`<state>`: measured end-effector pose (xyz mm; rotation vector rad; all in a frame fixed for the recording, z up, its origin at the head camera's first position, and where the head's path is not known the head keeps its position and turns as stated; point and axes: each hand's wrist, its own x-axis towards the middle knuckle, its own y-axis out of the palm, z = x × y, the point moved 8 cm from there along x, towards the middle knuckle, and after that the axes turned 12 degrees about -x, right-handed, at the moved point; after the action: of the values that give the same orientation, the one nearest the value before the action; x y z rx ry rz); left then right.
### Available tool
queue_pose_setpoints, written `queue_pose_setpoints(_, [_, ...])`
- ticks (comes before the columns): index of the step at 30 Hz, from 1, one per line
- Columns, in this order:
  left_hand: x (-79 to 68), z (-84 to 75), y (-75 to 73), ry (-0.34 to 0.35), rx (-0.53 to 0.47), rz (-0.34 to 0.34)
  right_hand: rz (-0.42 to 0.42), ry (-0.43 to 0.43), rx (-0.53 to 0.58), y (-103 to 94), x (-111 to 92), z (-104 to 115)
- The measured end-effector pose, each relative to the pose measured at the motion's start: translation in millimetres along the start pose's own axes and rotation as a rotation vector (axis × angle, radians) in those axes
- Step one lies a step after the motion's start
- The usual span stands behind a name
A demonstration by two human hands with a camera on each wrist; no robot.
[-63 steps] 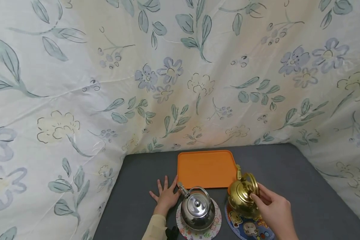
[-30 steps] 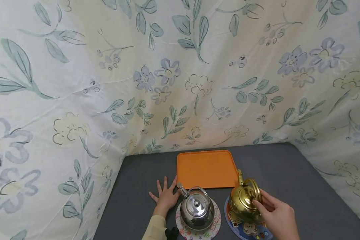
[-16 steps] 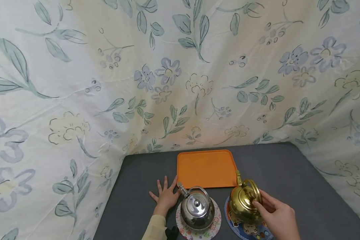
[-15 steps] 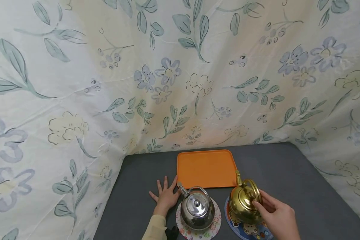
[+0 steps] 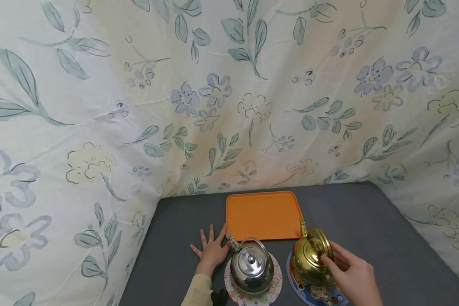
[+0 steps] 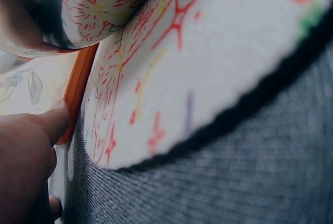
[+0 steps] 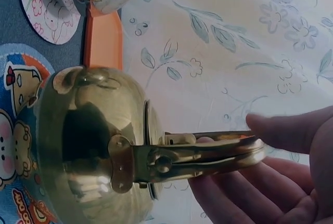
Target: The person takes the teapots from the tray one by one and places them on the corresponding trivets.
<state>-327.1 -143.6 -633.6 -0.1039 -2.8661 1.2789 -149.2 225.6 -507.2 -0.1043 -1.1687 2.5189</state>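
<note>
A shiny gold kettle (image 5: 310,263) stands at the right over a round blue cartoon mat (image 5: 295,288), its spout toward the tray. My right hand (image 5: 352,268) holds its arched handle (image 7: 208,154), thumb on one side and fingers on the other in the right wrist view. The kettle's base seems to meet the mat. My left hand (image 5: 213,253) lies with fingers spread on the dark grey table, a fingertip at the corner of the orange tray (image 5: 263,216). Right beside that hand, a silver kettle (image 5: 251,268) sits on a round white flowered mat (image 5: 276,284).
The tray lies behind both kettles and holds nothing. Dark grey cloth covers the table (image 5: 367,225). Flower-printed fabric (image 5: 283,97) hangs behind it and at both sides. A small black object (image 5: 219,296) shows by the left sleeve.
Compared with about two seconds ago, the gold kettle and my right hand have shifted slightly toward me. In the last half second almost nothing has moved. My left hand stays put.
</note>
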Motion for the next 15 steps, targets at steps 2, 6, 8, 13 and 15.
queue_pose_setpoints(2, [0.5,0.1,0.3,-0.008,0.005,0.0,0.003,-0.004,0.0,-0.2,0.7,-0.2])
queue_pose_setpoints(6, [0.1,1.0,0.3,-0.011,0.008,0.01,0.021,0.001,-0.013,-1.4,4.8,-3.3])
queue_pose_setpoints(8, [-1.8,0.9,-1.9,0.0,0.006,0.017,0.028,0.002,-0.029,-4.3,7.6,-5.6])
queue_pose_setpoints(13, [-11.7,3.7,-19.3,0.05,0.006,-0.012,-0.077,-0.089,-0.079,-23.7,17.7,-5.5])
queue_pose_setpoints(15, [-18.8,4.3,-30.6,0.085,0.037,-0.052,-0.172,-0.177,-0.108,-34.5,20.7,-2.5])
